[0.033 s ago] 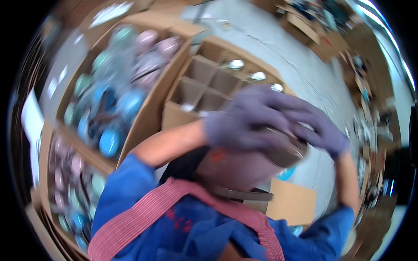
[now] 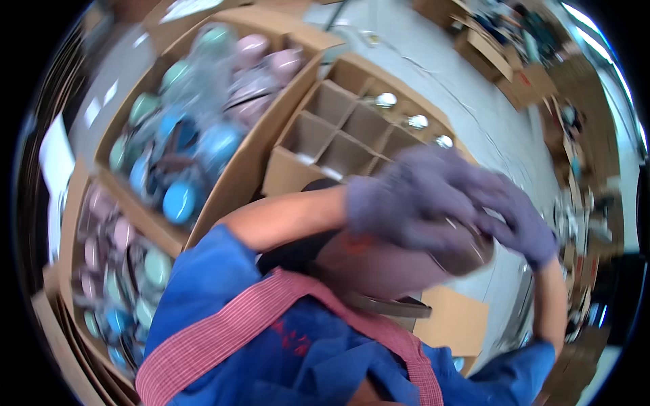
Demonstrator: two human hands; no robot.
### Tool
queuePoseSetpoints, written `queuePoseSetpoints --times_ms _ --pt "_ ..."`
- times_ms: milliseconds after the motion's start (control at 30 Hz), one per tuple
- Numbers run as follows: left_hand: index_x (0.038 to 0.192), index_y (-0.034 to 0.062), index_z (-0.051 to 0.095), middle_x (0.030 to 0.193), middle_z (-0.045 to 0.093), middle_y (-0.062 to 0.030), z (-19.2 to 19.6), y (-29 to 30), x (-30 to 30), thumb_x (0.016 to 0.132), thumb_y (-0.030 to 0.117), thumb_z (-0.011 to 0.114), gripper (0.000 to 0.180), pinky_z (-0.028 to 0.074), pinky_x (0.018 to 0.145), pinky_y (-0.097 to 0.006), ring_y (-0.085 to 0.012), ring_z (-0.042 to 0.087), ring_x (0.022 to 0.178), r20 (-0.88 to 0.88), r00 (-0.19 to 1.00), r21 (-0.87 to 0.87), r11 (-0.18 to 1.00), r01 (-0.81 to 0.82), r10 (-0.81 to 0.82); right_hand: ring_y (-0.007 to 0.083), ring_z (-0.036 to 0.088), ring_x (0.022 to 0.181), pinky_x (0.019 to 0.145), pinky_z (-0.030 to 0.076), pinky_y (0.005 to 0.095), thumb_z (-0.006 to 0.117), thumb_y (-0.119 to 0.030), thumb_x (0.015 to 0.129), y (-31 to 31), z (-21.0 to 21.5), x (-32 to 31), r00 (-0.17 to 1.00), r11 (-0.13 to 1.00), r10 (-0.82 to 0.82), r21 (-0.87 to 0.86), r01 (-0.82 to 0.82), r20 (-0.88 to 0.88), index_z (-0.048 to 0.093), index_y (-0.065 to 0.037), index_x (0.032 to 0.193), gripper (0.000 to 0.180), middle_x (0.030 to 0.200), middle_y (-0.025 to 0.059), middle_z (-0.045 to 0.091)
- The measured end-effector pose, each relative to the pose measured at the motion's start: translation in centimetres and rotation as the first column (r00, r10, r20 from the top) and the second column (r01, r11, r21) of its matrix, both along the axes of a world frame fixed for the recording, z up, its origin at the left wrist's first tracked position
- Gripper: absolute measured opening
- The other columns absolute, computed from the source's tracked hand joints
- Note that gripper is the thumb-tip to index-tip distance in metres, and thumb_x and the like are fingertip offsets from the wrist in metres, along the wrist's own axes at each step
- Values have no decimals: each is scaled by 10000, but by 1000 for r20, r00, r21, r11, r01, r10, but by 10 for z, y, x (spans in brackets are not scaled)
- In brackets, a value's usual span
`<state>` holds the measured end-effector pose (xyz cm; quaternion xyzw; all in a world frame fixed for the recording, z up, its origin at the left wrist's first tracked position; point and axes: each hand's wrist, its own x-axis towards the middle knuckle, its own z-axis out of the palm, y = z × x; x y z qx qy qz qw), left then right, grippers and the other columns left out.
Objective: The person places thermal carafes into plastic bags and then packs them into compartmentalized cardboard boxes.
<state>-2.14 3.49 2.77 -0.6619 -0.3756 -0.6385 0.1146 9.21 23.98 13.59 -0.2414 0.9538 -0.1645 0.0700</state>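
Note:
Both my hands wear grey-purple gloves and meet in front of my chest, over a large pink rounded vessel (image 2: 372, 264) with a shiny brown top (image 2: 464, 250). My left hand (image 2: 423, 196) lies bent over that top, its fingers pointing right. Against the top's far right side, my right hand (image 2: 518, 220) curls its fingers close to the left ones. The vessel lies tilted across my front, and a flat dark strip (image 2: 389, 308), perhaps its handle, juts out on the near side. Motion blur and the gloves hide the exact fingertips.
A divided carton (image 2: 291, 172) stands ahead, with silver round tops (image 2: 418, 122) along its right row. At left, a big carton (image 2: 227, 196) holds blue, green and pink wrapped vessels; another carton (image 2: 71, 237) below it holds more. A cardboard piece (image 2: 453, 321) lies at right.
The scene has shifted slightly to the right in the picture. Both hands stay on the vessel's brown top, with hardly any change in their grip.

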Motion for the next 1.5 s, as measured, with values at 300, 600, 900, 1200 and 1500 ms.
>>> queuePoseSetpoints --times_ms 300,600,900,1200,1500 --pt "696 128 695 907 626 3 16 -48 61 705 259 692 131 469 703 -359 -247 579 808 104 995 174 984 -30 12 268 597 993 824 572 391 673 -151 683 -83 42 39 733 646 663 608 -461 -148 643 -147 1057 376 1040 62 570" --pt "696 123 622 907 616 -20 -4 -43 38 736 184 686 98 441 674 -362 -253 535 757 192 975 147 979 -141 112 272 560 759 683 406 395 721 -304 735 -91 31 -30 941 896 333 293 -334 57 620 -114 900 271 768 70 570" --pt "1108 47 632 1097 592 -179 -96 -168 -177 790 430 708 503 440 901 -421 -293 569 1020 -125 -59 -307 -95 -947 990 323 546 562 543 411 382 588 -224 852 -31 -23 -51 665 776 -629 382 502 402 588 3 664 295 599 209 536" --pt "987 29 674 951 687 -106 -65 -21 -186 835 152 654 196 518 801 -315 -184 654 899 -15 673 -312 636 -706 740 192 549 1120 997 420 347 422 -534 974 -35 -93 -163 803 53 -108 -803 593 586 456 -6 1356 653 1188 119 587" --pt "1113 16 620 1075 645 -99 -108 -18 -72 910 182 569 267 503 863 -319 -196 622 983 329 706 -522 744 -417 627 192 585 822 747 480 351 524 -45 851 35 -173 -8 662 546 -747 -617 567 -53 541 19 994 158 893 115 614"
